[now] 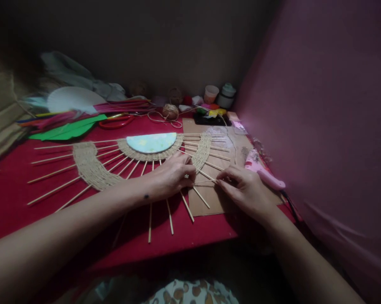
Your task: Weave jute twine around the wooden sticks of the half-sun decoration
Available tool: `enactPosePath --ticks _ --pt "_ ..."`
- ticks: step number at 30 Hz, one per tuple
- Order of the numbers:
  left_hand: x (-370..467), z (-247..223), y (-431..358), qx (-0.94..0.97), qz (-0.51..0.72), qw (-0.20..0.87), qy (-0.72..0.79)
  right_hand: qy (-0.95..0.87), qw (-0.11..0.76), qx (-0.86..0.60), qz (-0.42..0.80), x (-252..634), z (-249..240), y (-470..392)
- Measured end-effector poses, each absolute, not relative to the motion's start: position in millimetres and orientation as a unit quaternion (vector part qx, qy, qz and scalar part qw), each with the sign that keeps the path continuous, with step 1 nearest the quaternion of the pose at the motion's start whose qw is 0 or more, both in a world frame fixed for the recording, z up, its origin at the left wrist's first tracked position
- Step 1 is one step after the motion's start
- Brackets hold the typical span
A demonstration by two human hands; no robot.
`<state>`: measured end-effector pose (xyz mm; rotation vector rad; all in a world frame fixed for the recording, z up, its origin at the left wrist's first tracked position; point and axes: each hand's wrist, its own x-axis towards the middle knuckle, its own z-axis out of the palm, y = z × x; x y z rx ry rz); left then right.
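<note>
A half-round piece with a pale blue centre (151, 142) lies on the red cloth, thin wooden sticks fanning out from it. Two bands of twine are woven through the sticks, the outer woven band (90, 166) curving round the inner one. My left hand (179, 171) is closed on the woven work right of its lower middle, hiding part of the outer band. Near the stick ends on the right, my right hand (241, 185) pinches a thin strand of twine, which runs across toward my left hand.
Brown cardboard (206, 202) lies under the right side. A pink glue gun (266, 173) rests at the right, beside the pink wall. Along the back are a twine ball (170, 111), red scissors (116, 122), green sheets (73, 128) and a cup (211, 93).
</note>
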<state>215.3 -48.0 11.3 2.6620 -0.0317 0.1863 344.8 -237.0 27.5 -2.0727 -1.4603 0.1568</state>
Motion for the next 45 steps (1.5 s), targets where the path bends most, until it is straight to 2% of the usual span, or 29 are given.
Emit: enactPosePath --ticks 3,6,22,28,32,35,39,45 --pt "217 10 -47 0.967 0.067 0.244 -0.027 -0.543 0.293 -0.784 0.063 346 29 -248" --pt "219 10 -46 0.965 0.071 0.248 -0.042 -0.557 0.256 -0.787 0.068 346 27 -256" --pt "216 5 -43 0.959 0.089 0.261 -0.069 -0.589 0.082 -0.799 -0.089 360 15 -247" --pt "209 10 -41 0.961 0.067 0.258 -0.074 -0.591 0.071 -0.788 -0.157 364 24 -224" --pt "202 14 -39 0.966 0.043 0.249 -0.063 -0.602 0.059 -0.784 -0.14 374 41 -198" --pt "196 20 -36 0.967 0.005 0.244 -0.075 -0.619 0.1 -0.771 -0.115 383 46 -185" --pt "190 34 -32 0.964 -0.048 0.248 -0.086 -0.612 0.165 -0.769 -0.085 388 37 -179" --pt "191 38 -32 0.962 -0.04 0.27 -0.017 -0.578 0.139 -0.798 -0.098 385 20 -177"
